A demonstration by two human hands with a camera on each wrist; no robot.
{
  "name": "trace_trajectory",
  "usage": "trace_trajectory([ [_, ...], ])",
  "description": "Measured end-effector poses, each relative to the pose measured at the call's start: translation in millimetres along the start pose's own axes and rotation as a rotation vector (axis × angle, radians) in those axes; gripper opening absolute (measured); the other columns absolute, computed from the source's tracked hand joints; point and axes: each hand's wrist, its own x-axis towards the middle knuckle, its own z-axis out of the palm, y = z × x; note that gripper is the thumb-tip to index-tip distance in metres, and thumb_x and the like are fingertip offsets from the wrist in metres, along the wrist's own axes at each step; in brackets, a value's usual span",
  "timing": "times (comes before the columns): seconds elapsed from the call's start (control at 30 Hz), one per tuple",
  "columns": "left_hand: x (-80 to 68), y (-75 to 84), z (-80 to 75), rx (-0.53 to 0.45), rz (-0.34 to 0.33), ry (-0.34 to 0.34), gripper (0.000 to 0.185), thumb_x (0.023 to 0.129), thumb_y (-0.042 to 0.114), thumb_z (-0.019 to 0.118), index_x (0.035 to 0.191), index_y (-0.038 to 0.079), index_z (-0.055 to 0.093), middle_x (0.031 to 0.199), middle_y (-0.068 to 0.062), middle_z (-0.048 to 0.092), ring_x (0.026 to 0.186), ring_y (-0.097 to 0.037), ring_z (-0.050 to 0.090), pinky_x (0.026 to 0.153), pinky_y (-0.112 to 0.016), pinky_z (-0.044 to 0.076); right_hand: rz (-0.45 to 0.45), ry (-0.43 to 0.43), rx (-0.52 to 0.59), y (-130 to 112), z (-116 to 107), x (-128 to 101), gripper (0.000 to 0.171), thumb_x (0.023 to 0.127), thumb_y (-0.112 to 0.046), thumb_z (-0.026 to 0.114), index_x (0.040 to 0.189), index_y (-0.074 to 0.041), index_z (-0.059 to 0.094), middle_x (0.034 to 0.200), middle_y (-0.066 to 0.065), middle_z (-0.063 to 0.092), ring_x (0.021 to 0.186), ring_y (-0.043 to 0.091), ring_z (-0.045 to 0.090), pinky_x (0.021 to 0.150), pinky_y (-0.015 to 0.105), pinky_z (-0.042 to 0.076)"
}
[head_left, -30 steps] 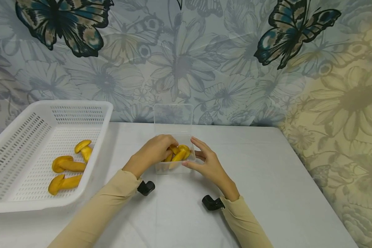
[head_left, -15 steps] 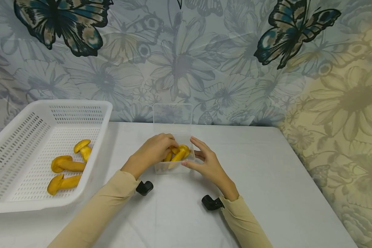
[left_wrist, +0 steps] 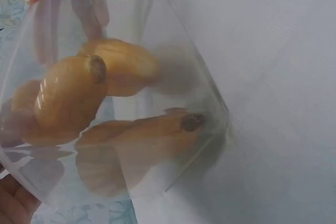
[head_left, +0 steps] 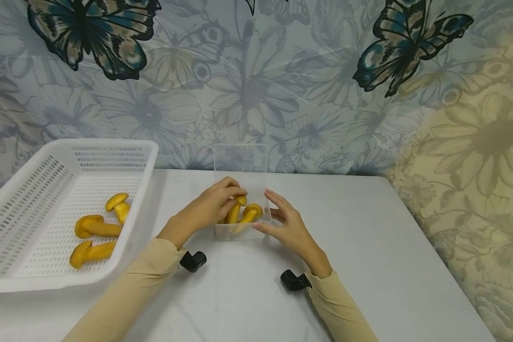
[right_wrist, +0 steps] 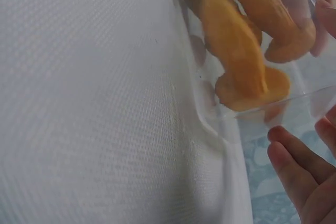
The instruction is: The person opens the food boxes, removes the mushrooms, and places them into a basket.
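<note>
Butterfly-and-flower patterned cloth hangs behind a table covered in pale grey cloth [head_left: 367,247], and near its middle stands a small clear plastic box [head_left: 242,230] with its lid raised at the back. Inside the box lie yellow-orange toy mushrooms [head_left: 251,212], their stems and caps pressed close to the clear walls in both wrist views. Over the box's left side the left hand [head_left: 207,209] pinches one yellow-orange toy mushroom [head_left: 235,209] by its cap, fingers curled round it, stem pointing down into the box. At the box's right wall the right hand [head_left: 288,228] rests with straight, spread fingers against the plastic, gripping nothing. Well left of the box sits a white perforated plastic basket [head_left: 111,147] holding three more yellow-orange mushrooms [head_left: 95,227]; its near left corner is cut off by the frame. How many mushrooms lie in the box is hard to tell, since the hand and the blurred walls hide them
</note>
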Motion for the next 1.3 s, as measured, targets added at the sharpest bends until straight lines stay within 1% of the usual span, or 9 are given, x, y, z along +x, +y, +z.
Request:
trace_trajectory([
  [0.17, -1.1, -0.1, 1.0, -0.079, 0.009, -0.005, 0.029, 0.1, 0.003, 0.056, 0.127, 0.009, 0.062, 0.127, -0.007, 0.059, 0.113, -0.024, 0.061, 0.098, -0.039, 0.055, -0.015, 0.0, -0.006, 1, -1, -1, 0.086, 0.083, -0.026, 0.081, 0.154, -0.026, 0.033, 0.161, 0.002, 0.032, 0.128, 0.038, 0.056, 0.11, 0.046, 0.047],
  [0.4, 0.4, 3.6, 2.0, -0.329, 0.013, -0.06, 0.029, 0.095, -0.004, 0.054, 0.12, 0.008, 0.063, 0.124, -0.006, 0.063, 0.113, -0.024, 0.062, 0.096, -0.035, 0.056, -0.019, -0.001, 0.007, -1, 0, -1, 0.086, 0.083, -0.024, 0.081, 0.155, -0.021, 0.034, 0.161, 0.007, 0.031, 0.128, 0.039, 0.056, 0.109, 0.047, 0.047],
  [0.57, 1.5, 5.7, 4.2, -0.403, 0.026, -0.083, 0.028, 0.093, -0.005, 0.057, 0.117, 0.007, 0.064, 0.123, -0.008, 0.062, 0.109, -0.028, 0.064, 0.092, -0.033, 0.058, -0.028, 0.003, 0.002, -1, 1, -1, 0.085, 0.083, -0.023, 0.081, 0.154, -0.018, 0.035, 0.161, 0.01, 0.032, 0.127, 0.04, 0.057, 0.109, 0.048, 0.047],
  [0.67, 2.0, 7.5, 5.5, -0.381, 0.024, -0.09, 0.024, 0.091, -0.003, 0.064, 0.113, 0.006, 0.065, 0.12, -0.007, 0.063, 0.106, -0.026, 0.063, 0.089, -0.033, 0.059, -0.032, 0.007, -0.004, 0, 1, 0, 0.085, 0.083, -0.023, 0.081, 0.154, -0.017, 0.036, 0.161, 0.008, 0.032, 0.126, 0.04, 0.057, 0.109, 0.047, 0.047],
  [0.8, 3.8, 11.7, 6.6, -0.237, 0.004, -0.108, 0.024, 0.089, 0.005, 0.072, 0.112, 0.006, 0.067, 0.117, -0.005, 0.065, 0.104, -0.022, 0.063, 0.09, -0.035, 0.058, -0.027, 0.008, -0.009, 0, 0, -1, 0.085, 0.084, -0.024, 0.081, 0.154, -0.019, 0.035, 0.161, 0.004, 0.032, 0.127, 0.039, 0.057, 0.109, 0.047, 0.047],
  [0.93, 6.9, 16.6, 7.4, -0.13, -0.039, -0.134, 0.031, 0.087, 0.011, 0.076, 0.117, 0.007, 0.068, 0.119, -0.005, 0.067, 0.104, -0.021, 0.063, 0.093, -0.035, 0.057, -0.032, 0.006, -0.004, 1, -1, -1, 0.085, 0.084, -0.024, 0.081, 0.155, -0.019, 0.034, 0.161, 0.004, 0.031, 0.127, 0.04, 0.056, 0.109, 0.047, 0.047],
  [1.17, 11.7, 20.1, 9.1, -0.088, -0.109, -0.182, 0.041, 0.087, 0.012, 0.076, 0.126, 0.008, 0.064, 0.118, -0.003, 0.068, 0.106, -0.019, 0.063, 0.092, -0.035, 0.056, -0.038, 0.007, 0.001, 2, -1, -1, 0.085, 0.084, -0.022, 0.081, 0.155, -0.021, 0.034, 0.162, 0.005, 0.031, 0.127, 0.039, 0.057, 0.108, 0.047, 0.048],
  [1.23, 11.1, 19.1, 8.4, -0.108, -0.124, -0.177, 0.044, 0.087, 0.012, 0.076, 0.129, 0.008, 0.062, 0.121, -0.004, 0.067, 0.107, -0.02, 0.064, 0.093, -0.035, 0.056, -0.038, 0.003, 0.009, 1, -1, -1, 0.085, 0.084, -0.022, 0.081, 0.155, -0.021, 0.034, 0.162, 0.007, 0.031, 0.126, 0.039, 0.057, 0.108, 0.048, 0.048],
  [1.3, 9.8, 17.2, 7.2, -0.164, -0.131, -0.167, 0.046, 0.087, 0.01, 0.076, 0.13, 0.01, 0.06, 0.125, -0.005, 0.066, 0.105, -0.022, 0.065, 0.091, -0.034, 0.057, -0.043, 0.001, 0.01, 0, 0, -1, 0.085, 0.084, -0.022, 0.08, 0.155, -0.02, 0.034, 0.161, 0.008, 0.031, 0.126, 0.039, 0.057, 0.108, 0.048, 0.048],
])
